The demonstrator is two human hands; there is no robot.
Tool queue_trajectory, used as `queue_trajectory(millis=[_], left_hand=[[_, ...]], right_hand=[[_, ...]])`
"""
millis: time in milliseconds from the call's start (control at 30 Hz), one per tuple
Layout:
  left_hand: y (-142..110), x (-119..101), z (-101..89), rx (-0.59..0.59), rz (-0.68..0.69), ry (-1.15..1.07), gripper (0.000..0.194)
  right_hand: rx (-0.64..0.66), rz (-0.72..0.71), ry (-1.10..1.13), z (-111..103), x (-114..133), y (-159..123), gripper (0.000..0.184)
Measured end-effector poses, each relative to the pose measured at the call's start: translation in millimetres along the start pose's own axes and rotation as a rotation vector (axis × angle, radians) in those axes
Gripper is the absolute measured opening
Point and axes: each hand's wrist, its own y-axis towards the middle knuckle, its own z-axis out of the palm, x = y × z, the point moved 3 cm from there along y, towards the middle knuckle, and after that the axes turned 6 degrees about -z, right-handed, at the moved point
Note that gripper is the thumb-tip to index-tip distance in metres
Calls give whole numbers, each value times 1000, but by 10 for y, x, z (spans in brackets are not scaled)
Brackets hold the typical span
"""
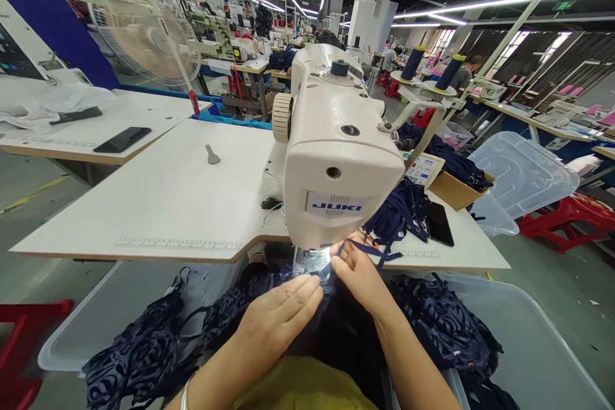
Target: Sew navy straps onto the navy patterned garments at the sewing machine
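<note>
Below the head of a white sewing machine, a navy patterned garment lies under the lit needle area. My left hand rests on it from the left with its fingers stretched out flat and side by side; the thumb is hidden. On the right, close to the needle, my right hand is closed, pinching a thin navy strap. The strap's loose part trails rightward over the table edge. The machine head hides the needle and the exact stitching spot.
Clear plastic bins with navy garments flank my lap. A pile of navy straps and a black phone lie right of the machine. A small grey metal piece sits on the white table. Thread cones stand behind.
</note>
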Motion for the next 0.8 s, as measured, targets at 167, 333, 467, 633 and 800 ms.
queue_trajectory(millis=[167,333,467,633,800], left_hand=[[33,-14,-41,8,-34,51,32],[-27,-17,6,58,71,87,34],[-32,-18,1,61,83,121,35],[-15,-37,9,17,65,125,35],[16,-51,36,14,25,131,36]], right_hand=[[-60,82,-29,114,-80,-61,23],[-182,67,-102,156,-99,-104,17],[-144,107,-93,145,-72,-96,18],[-124,134,-98,123,-48,-79,18],[-105,140,-91,136,-40,-75,17]])
